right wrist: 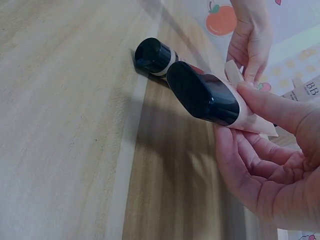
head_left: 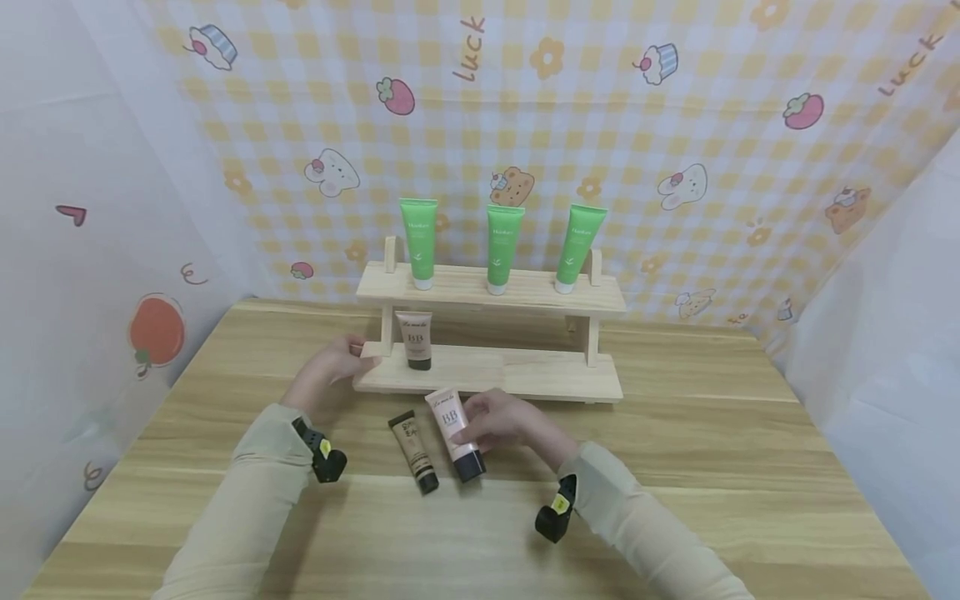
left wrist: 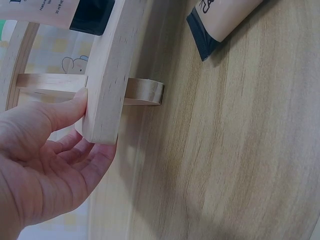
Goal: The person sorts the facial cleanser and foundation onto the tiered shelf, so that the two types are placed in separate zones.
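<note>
My right hand [head_left: 501,421] holds a pale pink BB cream tube [head_left: 448,417] with a black cap, thumb on one side and fingers on the other. In the right wrist view the black cap [right wrist: 202,95] points toward the camera, above the table. At the left end of the wooden shelf's lower board [head_left: 465,371], my left hand [head_left: 341,360] pinches the board edge, thumb on top and fingers beneath, as the left wrist view shows. A second BB cream tube [head_left: 416,340] stands cap down on that board. A beige-brown tube [head_left: 413,450] with a black cap lies on the table between the hands.
Three green tubes, left [head_left: 420,242], middle [head_left: 502,248] and right [head_left: 580,247], stand on the shelf's upper board [head_left: 457,287]; the right one tilts. Behind the wood-grain table [head_left: 697,467] hangs a yellow checked cloth [head_left: 570,125].
</note>
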{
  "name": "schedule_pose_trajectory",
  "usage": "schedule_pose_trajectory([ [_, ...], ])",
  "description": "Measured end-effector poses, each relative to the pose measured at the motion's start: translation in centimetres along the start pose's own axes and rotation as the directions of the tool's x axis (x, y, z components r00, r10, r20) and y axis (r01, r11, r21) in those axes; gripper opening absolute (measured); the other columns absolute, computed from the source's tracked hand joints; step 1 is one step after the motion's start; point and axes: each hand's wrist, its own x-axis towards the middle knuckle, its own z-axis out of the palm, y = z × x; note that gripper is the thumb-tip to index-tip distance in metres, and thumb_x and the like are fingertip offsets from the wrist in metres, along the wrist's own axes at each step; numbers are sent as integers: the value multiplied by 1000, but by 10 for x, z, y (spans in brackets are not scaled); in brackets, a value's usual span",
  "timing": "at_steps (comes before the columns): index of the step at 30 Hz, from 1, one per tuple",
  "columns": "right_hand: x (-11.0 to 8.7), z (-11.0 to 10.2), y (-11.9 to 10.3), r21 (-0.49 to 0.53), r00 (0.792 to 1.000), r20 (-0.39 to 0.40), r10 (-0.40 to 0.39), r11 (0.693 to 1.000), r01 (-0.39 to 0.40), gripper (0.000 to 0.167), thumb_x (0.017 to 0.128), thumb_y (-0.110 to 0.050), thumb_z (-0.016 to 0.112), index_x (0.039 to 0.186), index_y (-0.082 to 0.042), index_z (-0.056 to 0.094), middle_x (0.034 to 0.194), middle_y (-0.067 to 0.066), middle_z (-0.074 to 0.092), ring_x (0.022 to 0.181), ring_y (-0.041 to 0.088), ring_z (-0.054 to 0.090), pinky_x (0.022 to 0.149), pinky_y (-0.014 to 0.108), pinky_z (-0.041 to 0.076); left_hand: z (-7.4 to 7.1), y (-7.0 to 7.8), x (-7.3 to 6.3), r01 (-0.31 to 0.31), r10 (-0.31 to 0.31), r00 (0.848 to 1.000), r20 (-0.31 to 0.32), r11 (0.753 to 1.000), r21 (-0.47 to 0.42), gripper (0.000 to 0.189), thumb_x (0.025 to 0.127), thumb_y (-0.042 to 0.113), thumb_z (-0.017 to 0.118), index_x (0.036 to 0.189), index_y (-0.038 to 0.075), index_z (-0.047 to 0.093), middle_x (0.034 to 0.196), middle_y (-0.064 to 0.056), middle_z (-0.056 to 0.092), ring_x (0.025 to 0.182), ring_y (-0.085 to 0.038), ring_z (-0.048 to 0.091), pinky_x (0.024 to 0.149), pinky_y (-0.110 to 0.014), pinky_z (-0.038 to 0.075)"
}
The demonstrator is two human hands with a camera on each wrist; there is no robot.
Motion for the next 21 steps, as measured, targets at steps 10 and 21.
schedule_pose_trajectory([
  [10, -3, -6, -5, -22, 998, -61, -13, 1000, 12, 45, 73, -12, 74, 112, 2, 59, 88, 12, 69, 70, 16, 64, 66, 29, 56, -1, 0, 0, 0, 0, 1000, 8, 1000, 20, 61, 92, 18, 52, 136, -12, 23, 132, -32, 38, 120, -40, 43, 102, -44, 39],
  [21, -3, -17, -5, -26, 994, -111, -23, 999, 20, 42, 74, -14, 74, 111, 0, 61, 90, 11, 70, 72, 13, 64, 69, 28, 55, 0, -1, 1, 3, -3, 1000, 7, 1000, 18, 61, 92, 19, 52, 137, -11, 23, 132, -31, 39, 118, -38, 45, 101, -42, 41],
])
